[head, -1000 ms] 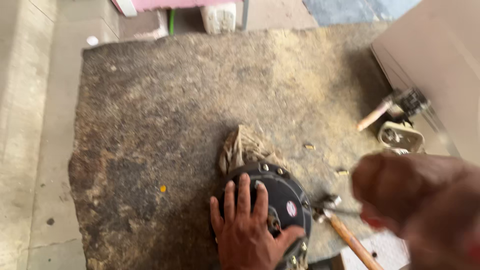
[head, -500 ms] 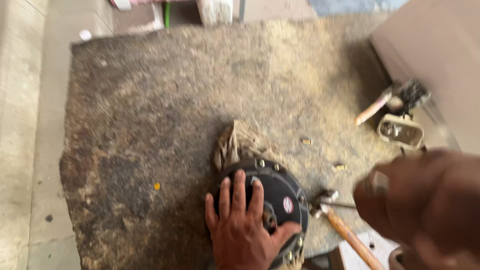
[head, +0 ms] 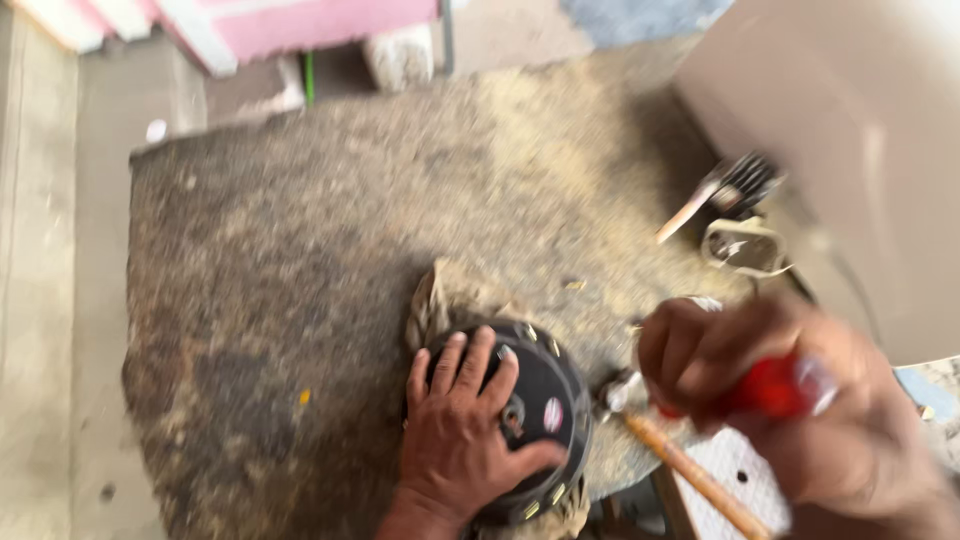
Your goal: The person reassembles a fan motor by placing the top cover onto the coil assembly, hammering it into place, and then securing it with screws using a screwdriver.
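The counter [head: 300, 260] is a rough, matt slab — gritty, stained brown and grey. On it the round black part [head: 540, 405] looks like dull metal with small brassy studs round its rim, lying on crumpled tan cloth [head: 450, 300]. The red handle [head: 770, 385] is glossy plastic — the hammer shaft [head: 690, 475] bare, pale wood.

One head camera looks steeply down, close over the worn work mat [head: 300, 260].

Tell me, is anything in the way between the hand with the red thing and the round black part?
Yes, partly. The right hand grips a red-handled tool. Between it and the round black part lies a wooden-handled hammer, head beside the part's rim. The left hand lies flat on the part.
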